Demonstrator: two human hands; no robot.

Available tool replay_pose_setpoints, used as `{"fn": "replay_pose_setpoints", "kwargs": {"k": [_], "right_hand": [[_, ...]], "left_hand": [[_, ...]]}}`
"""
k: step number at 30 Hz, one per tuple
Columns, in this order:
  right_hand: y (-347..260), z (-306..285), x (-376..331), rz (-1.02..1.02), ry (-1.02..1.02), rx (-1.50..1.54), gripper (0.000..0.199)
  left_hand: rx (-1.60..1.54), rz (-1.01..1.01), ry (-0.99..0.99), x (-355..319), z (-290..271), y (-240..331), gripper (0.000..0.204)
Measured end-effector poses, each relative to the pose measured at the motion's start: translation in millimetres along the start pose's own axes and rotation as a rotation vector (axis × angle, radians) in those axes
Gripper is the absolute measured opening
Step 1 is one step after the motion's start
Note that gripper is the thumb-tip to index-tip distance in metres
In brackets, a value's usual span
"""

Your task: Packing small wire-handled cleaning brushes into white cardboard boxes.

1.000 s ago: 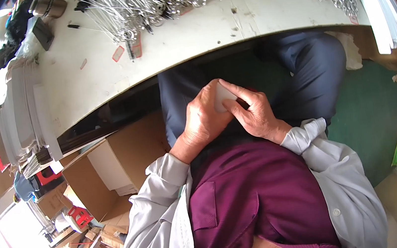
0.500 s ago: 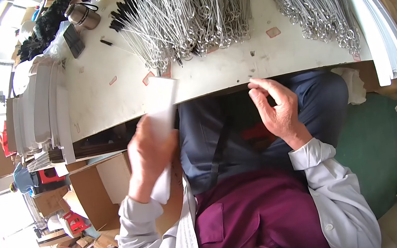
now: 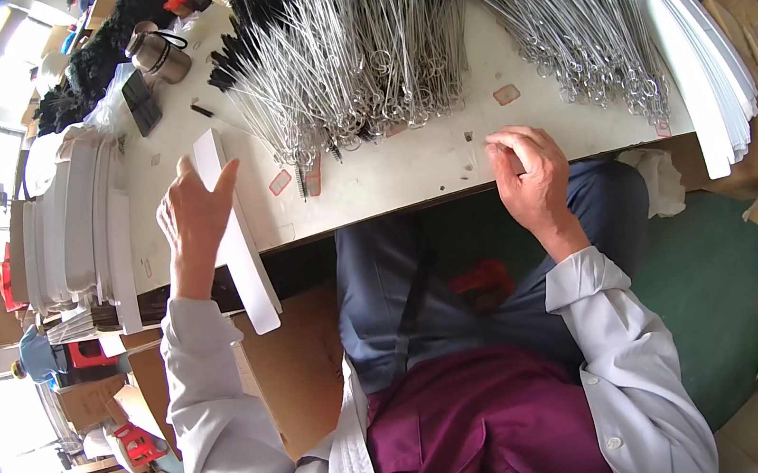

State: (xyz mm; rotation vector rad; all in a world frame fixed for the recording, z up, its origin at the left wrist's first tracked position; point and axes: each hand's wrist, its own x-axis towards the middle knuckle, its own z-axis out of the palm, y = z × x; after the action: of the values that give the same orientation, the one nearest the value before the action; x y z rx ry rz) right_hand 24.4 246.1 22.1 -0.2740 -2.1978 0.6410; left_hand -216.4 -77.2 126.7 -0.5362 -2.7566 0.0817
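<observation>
A long, narrow white carton (image 3: 247,263) lies across the table's left front edge, its near end jutting out over the edge. My left hand (image 3: 190,218) is at its left side, thumb and fingers spread, the thumb reaching over the carton; it does not grip it. Just above the front edge, to the right of the middle, my right hand (image 3: 532,173) has its fingers curled and thumb tip drawn in, with nothing visible in them. Beyond the hands lies a big heap of wire-handled brushes (image 3: 355,58) with ring ends and black bristles.
More ring-ended wires (image 3: 561,21) lie at the right, beside a stack of flat white cartons (image 3: 705,60). White cartons (image 3: 75,219) stand at the left. A steel flask (image 3: 159,55) is at the far left. An open cardboard box (image 3: 295,362) sits below the table edge.
My left hand has moved left and away from me, bringing the white carton onto the table edge and loosening its grip. My right hand's fingers have drawn closer together.
</observation>
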Motion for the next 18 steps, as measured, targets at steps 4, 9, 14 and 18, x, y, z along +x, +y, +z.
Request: {"fn": "replay_pose_setpoints", "kwargs": {"k": [4, 9, 14, 18], "right_hand": [[1.8, -3.2, -2.4, 0.043, 0.009, -0.017, 0.007], [-1.7, 2.0, -1.5, -0.03, 0.052, -0.057, 0.007], [-2.6, 0.1, -3.5, -0.01, 0.043, -0.038, 0.006], [-3.2, -2.6, -2.5, 0.009, 0.04, -0.021, 0.006]], "left_hand": [[-0.56, 0.298, -0.16, -28.4, -26.0, 88.4, 0.042], [-0.888, 0.367, -0.23, -67.2, 16.2, 176.6, 0.039], [-1.018, 0.233, -0.042, -69.8, 42.7, 211.0, 0.032], [-1.156, 0.066, -0.08, -67.2, 50.6, 217.0, 0.03]]}}
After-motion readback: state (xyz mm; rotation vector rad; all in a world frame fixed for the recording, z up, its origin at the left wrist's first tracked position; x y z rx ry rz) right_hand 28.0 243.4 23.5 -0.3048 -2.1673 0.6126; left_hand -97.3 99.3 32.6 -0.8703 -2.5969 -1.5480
